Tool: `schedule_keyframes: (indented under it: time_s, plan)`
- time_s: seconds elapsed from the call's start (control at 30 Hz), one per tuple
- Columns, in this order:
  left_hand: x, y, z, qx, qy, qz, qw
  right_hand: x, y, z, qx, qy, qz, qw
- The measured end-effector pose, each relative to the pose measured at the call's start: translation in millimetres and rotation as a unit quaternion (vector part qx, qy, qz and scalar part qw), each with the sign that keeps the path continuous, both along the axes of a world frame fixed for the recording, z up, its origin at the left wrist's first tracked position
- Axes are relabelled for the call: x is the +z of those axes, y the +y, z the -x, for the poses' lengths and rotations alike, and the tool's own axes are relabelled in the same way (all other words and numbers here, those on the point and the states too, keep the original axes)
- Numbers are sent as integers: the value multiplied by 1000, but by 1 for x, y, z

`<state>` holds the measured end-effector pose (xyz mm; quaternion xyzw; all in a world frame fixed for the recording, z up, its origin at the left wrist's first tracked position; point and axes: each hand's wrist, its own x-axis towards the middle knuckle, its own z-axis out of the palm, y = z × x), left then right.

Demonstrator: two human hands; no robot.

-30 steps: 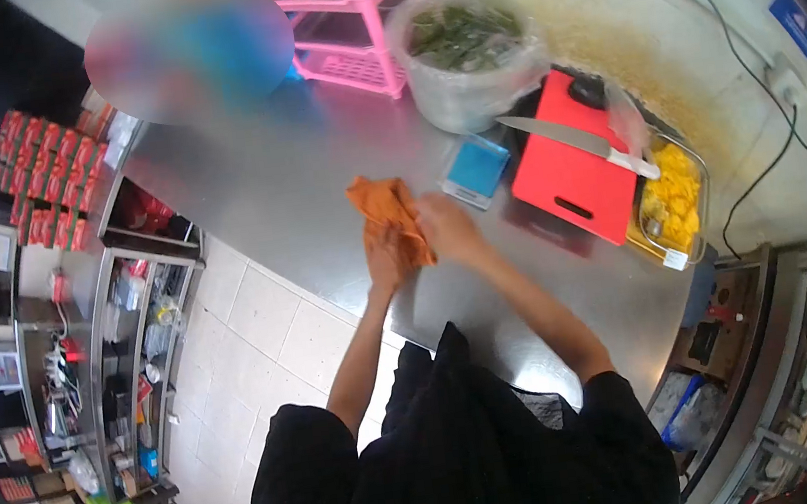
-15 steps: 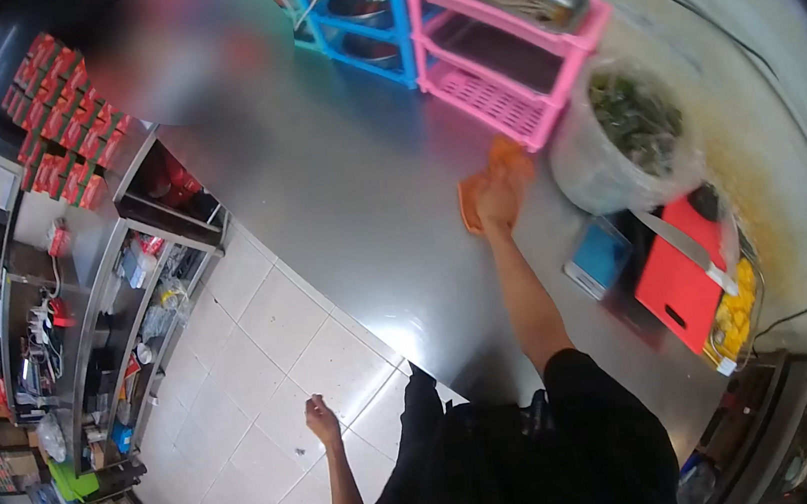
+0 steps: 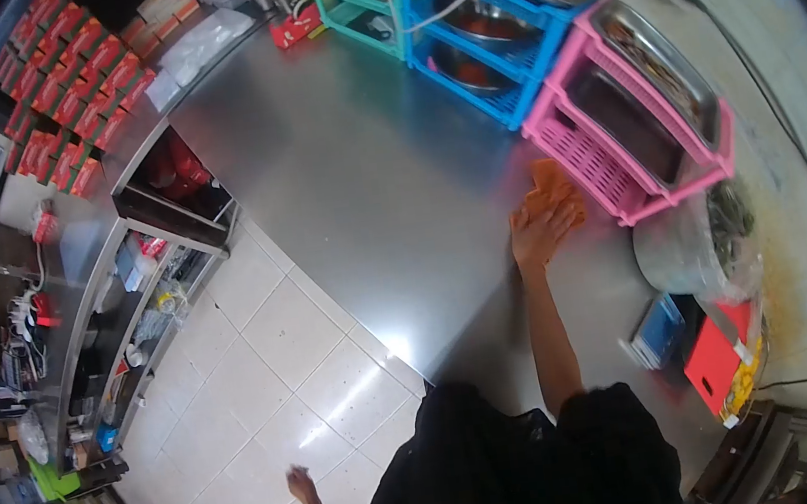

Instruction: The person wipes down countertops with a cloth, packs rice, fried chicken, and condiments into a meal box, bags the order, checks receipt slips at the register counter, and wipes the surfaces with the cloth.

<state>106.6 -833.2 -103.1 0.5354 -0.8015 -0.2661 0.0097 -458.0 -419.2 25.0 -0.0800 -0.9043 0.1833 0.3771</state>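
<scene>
My right hand [image 3: 538, 237] presses an orange cloth [image 3: 554, 191] against the steel table [image 3: 369, 216], its fingers resting over the bunched fabric. Just beyond the cloth stands a pink plastic rack [image 3: 607, 182] with metal trays on its tiers. My left hand [image 3: 300, 483] hangs low over the tiled floor, away from the table. Its fingers look curled in, and nothing shows in them.
A blue rack [image 3: 514, 87] with metal bowls stands along the wall. To the right are a bag-lined tub of greens [image 3: 676, 254], a blue scale-like device [image 3: 657, 330] and a red cutting board [image 3: 713, 370]. Shelves [image 3: 119, 317] line the left side.
My right hand and the cloth have moved along the tabletop beside the pink rack, toward the blue rack. The view has shifted, and the racks sit farther right. My left hand still hangs low.
</scene>
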Motion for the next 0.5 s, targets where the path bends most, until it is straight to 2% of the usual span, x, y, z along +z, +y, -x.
schedule_keyframes:
  time_s: [0.03, 0.07, 0.1, 0.13, 0.2, 0.27, 0.3, 0.33, 0.4, 0.43, 0.47, 0.5]
  plan:
    - [-3, 17, -23, -119, -189, 150, 963, -5, -9, 37, -20, 21, -32, 999]
    - [-19, 27, -53, -63, -202, 23, 977, 6, -37, 71, 143, 76, 140, 977]
    - [-28, 37, -75, 8, -227, -100, 969, -29, -81, 109, 165, 2, 142, 976]
    - [-33, 47, -92, 74, -263, -201, 941, -30, -135, 121, 229, -81, 123, 962]
    - [-52, 45, -59, -61, -281, -53, 956, -5, -244, 85, 400, -151, -1, 904]
    - [-52, 41, -50, -193, -293, 93, 932, 25, -298, 0, 552, -145, -110, 814]
    - [-64, 22, -33, -41, -119, -75, 989, 37, -300, -39, 610, -146, -108, 772]
    - [-52, 21, -9, 158, 32, -193, 968, 41, -283, -47, 645, -162, -40, 746]
    - [-25, 9, 21, 156, 53, -150, 975, 50, -249, -63, 706, -191, 96, 676]
    - [-17, 9, 19, 212, -13, -156, 965, 28, -222, -50, 561, -124, 114, 810]
    - [-11, 9, 15, 266, -78, -167, 946, 6, -195, -36, 397, -87, 152, 901]
    - [-10, 14, 6, 268, -104, -166, 943, 39, -172, -9, 330, -133, 347, 868]
